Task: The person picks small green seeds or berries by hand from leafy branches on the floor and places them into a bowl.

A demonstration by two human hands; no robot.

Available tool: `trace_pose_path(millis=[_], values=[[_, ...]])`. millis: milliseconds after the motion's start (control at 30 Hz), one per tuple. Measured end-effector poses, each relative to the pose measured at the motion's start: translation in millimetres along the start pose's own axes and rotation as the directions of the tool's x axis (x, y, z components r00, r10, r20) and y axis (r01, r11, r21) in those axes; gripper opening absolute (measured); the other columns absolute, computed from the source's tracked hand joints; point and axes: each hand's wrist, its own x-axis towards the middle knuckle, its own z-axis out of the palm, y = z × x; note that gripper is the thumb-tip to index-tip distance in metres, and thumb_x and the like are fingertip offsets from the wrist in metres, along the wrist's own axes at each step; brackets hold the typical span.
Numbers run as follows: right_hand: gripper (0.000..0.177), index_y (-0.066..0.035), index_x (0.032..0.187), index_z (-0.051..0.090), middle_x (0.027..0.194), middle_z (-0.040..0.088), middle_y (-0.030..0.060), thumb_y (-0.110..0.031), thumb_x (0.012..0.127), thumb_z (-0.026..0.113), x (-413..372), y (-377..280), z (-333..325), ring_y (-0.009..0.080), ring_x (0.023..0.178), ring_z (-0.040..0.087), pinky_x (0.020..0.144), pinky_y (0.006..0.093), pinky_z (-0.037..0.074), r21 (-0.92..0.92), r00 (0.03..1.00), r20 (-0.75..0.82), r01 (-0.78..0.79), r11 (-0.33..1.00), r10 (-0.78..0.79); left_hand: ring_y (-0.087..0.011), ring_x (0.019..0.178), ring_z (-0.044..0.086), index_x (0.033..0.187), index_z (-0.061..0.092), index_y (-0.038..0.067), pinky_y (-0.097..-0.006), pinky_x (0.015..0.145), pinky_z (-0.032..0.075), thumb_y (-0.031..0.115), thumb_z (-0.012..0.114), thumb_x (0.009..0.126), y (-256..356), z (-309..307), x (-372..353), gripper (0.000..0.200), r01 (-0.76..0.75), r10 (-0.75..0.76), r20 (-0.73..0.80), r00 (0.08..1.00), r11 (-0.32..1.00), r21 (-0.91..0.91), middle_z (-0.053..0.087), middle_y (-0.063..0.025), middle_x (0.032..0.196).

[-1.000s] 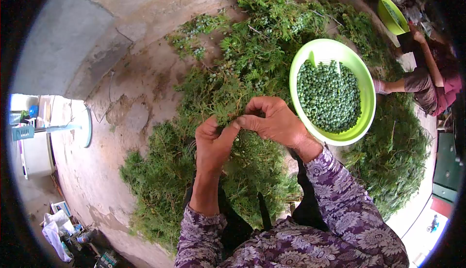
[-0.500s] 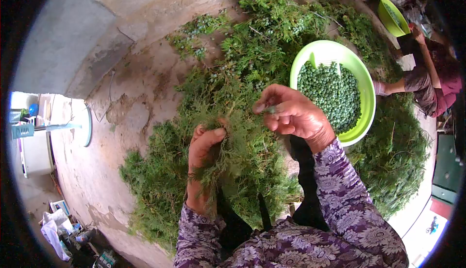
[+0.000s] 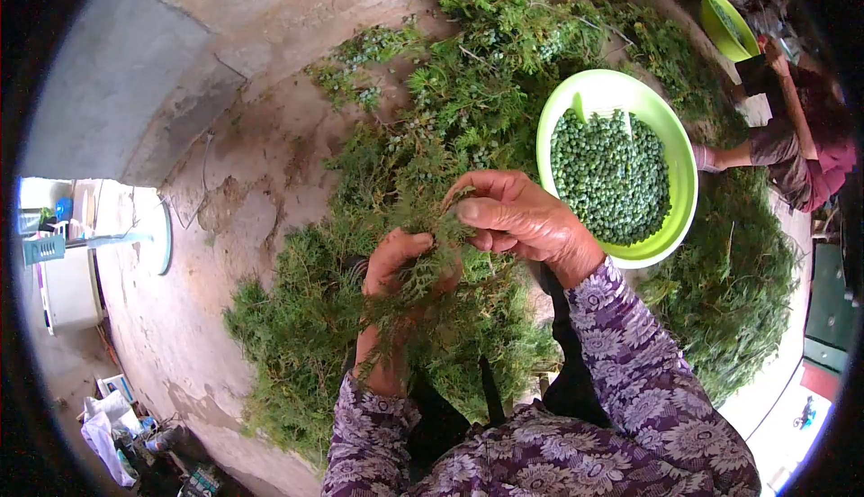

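Observation:
My left hand [image 3: 394, 267] grips a leafy green sprig [image 3: 423, 290] that hangs down over my wrist. My right hand [image 3: 522, 220] pinches the top of the same sprig with thumb and fingers, just right of the left hand. Both hands hover over a large heap of green branches [image 3: 468, 92] spread on the concrete ground. Right of my right hand stands a lime-green bowl [image 3: 598, 92] holding many small blue-green berries [image 3: 607, 177].
Another person [image 3: 796, 141] sits at the far right by a second green bowl [image 3: 724, 24]. Bare concrete floor [image 3: 198, 191] lies to the left. More cut branches [image 3: 738, 290] pile at the right. A white appliance [image 3: 63, 285] and clutter stand at the far left.
My right hand came back from beside the bowl to the sprig and now pinches its top. The left hand raised the sprig slightly.

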Motion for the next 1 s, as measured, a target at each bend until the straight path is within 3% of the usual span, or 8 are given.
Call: trace_pose_path(millis=[100, 300, 600, 667, 700, 800, 867, 1000], values=[[0.028, -0.006, 0.092, 0.055, 0.056, 0.05, -0.0005, -0.025, 0.075, 0.065, 1.4, -1.0, 2.2, 0.0033, 0.043, 0.041, 0.037, 0.0149, 0.028, -0.058, 0.999, -0.005, 0.032, 0.998, -0.033, -0.0132, 0.048, 0.039, 0.076, 0.053, 0.002, -0.0273, 0.046, 0.031, 0.029, 0.042, 0.081, -6.7, -0.7, 2.0, 0.029, -0.028, 0.028, -0.05, 0.998, 1.0, 0.002, 0.048, -0.0031, 0.06], [0.022, -0.006, 0.093, 0.056, 0.057, 0.051, 0.0003, -0.016, 0.074, 0.06, 1.0, -4.2, 1.6, 0.0033, 0.044, 0.042, 0.036, 0.0153, 0.028, -0.131, 0.999, 0.0, -0.039, 0.991, 0.039, -0.0119, 0.048, 0.034, 0.07, 0.048, 0.003, -0.027, 0.044, 0.025, 0.027, 0.04, 0.083, -4.6, -1.8, 4.7, 0.028, -0.017, 0.028, 0.222, 0.975, 0.998, -0.053, 0.042, -0.0014, 0.057], [0.018, -0.005, 0.09, 0.056, 0.058, 0.052, 0.0011, -0.016, 0.076, 0.061, 1.2, -2.2, 1.6, 0.0042, 0.045, 0.043, 0.036, 0.0164, 0.03, -0.115, 0.997, -0.06, -0.044, 0.992, 0.037, -0.0126, 0.049, 0.045, 0.07, 0.05, 0.001, -0.0235, 0.044, 0.035, 0.014, 0.052, 0.072, -12.1, -0.5, 1.8, 0.013, -0.16, 0.159, -0.104, 0.982, 0.987, 0.004, 0.05, -0.0048, 0.06], [0.016, -0.004, 0.086, 0.054, 0.058, 0.052, 0.0009, -0.013, 0.075, 0.061, 0.8, -2.5, 1.8, 0.0046, 0.045, 0.044, 0.036, 0.0168, 0.03, 0.008, 0.997, -0.002, -0.075, 0.997, 0.075, -0.0128, 0.047, 0.044, 0.071, 0.05, 0.001, -0.0233, 0.043, 0.034, 0.014, 0.051, 0.072, -8.3, -7.4, 4.6, 0.013, -0.21, 0.182, 0.271, 0.945, 0.974, 0.078, 0.051, -0.005, 0.061], [0.016, -0.004, 0.086, 0.054, 0.058, 0.052, 0.0009, -0.013, 0.075, 0.061, 0.5, -2.5, 2.3, 0.0046, 0.045, 0.044, 0.036, 0.0168, 0.03, 0.009, 0.997, -0.002, -0.075, 0.997, 0.075, -0.0128, 0.047, 0.044, 0.071, 0.05, 0.001, -0.0233, 0.043, 0.034, 0.014, 0.051, 0.072, -8.5, -4.1, 2.2, 0.013, -0.21, 0.182, 0.27, 0.945, 0.975, 0.078, 0.051, -0.005, 0.061], [0.015, -0.004, 0.084, 0.053, 0.056, 0.05, -0.0003, -0.012, 0.073, 0.061, -0.9, -4.7, 4.7, 0.0045, 0.045, 0.043, 0.037, 0.0163, 0.029, -0.1, 0.998, -0.02, -0.066, 0.993, 0.064, -0.0125, 0.044, 0.041, 0.069, 0.05, 0.002, -0.0238, 0.042, 0.033, 0.017, 0.05, 0.071, -7.5, 2.2, -3.3, 0.015, -0.093, 0.09, -0.074, 0.993, 0.995, -0.033, 0.049, -0.0043, 0.057], [0.016, -0.004, 0.083, 0.053, 0.054, 0.047, -0.0019, -0.01, 0.07, 0.061, -3.7, -8.9, 5.9, 0.0036, 0.041, 0.039, 0.034, 0.0169, 0.026, -0.071, 0.997, 0.03, -0.066, 0.995, 0.068, -0.0118, 0.06, 0.048, 0.073, 0.049, 0.003, -0.0258, 0.05, 0.039, 0.01, 0.056, 0.075, -4.7, -7.0, -0.2, 0.009, -0.286, 0.241, 0.372, 0.896, 0.956, 0.068, 0.051, -0.0049, 0.068], [0.016, -0.004, 0.081, 0.052, 0.052, 0.043, -0.0036, -0.007, 0.068, 0.061, -1.8, -3.7, -4.7, 0.0028, 0.038, 0.034, 0.033, 0.0184, 0.021, -0.023, 0.988, 0.08, -0.127, 0.992, 0.129, -0.0104, 0.062, 0.05, 0.075, 0.052, 0.005, -0.026, 0.054, 0.043, 0.011, 0.054, 0.076, -6.6, 14.2, -10.6, 0.007, -0.066, 0.064, 0.089, 0.994, 0.998, 0.017, 0.054, -0.0038, 0.072]])
